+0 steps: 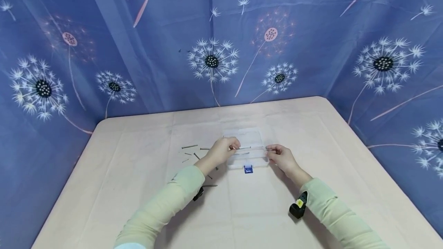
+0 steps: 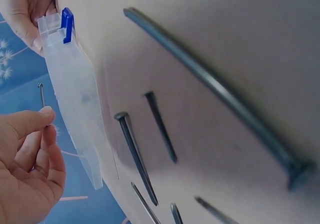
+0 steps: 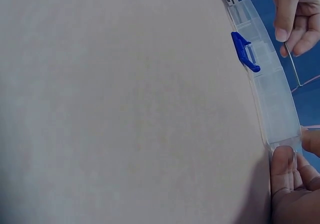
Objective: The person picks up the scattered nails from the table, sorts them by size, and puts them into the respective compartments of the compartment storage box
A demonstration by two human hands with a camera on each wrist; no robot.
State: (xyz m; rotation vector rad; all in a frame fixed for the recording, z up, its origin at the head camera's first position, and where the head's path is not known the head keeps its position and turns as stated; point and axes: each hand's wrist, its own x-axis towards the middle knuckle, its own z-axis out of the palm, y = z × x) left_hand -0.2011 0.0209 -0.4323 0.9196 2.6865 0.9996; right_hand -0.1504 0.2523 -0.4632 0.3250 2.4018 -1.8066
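A clear plastic box (image 1: 255,162) with a blue latch (image 1: 248,169) stands on the table, its lid (image 1: 247,136) folded open to the back. Over the box, my left hand (image 1: 219,151) pinches a thin steel nail (image 2: 42,95) between thumb and fingertip; its headed end sticks out to the right. Another nail (image 1: 242,153) shows in the box, below the held one. At the box's right end my right hand (image 1: 284,160) grips the end wall, thumb and fingers on either side of it, as the right wrist view shows.
Left of the box lie several loose nails of different lengths, among them a long thick nail (image 2: 210,81) and a shorter one (image 2: 135,156). Beneath is a pale cloth-covered table (image 1: 138,164); a blue dandelion-print curtain (image 1: 166,49) hangs round its back and sides.
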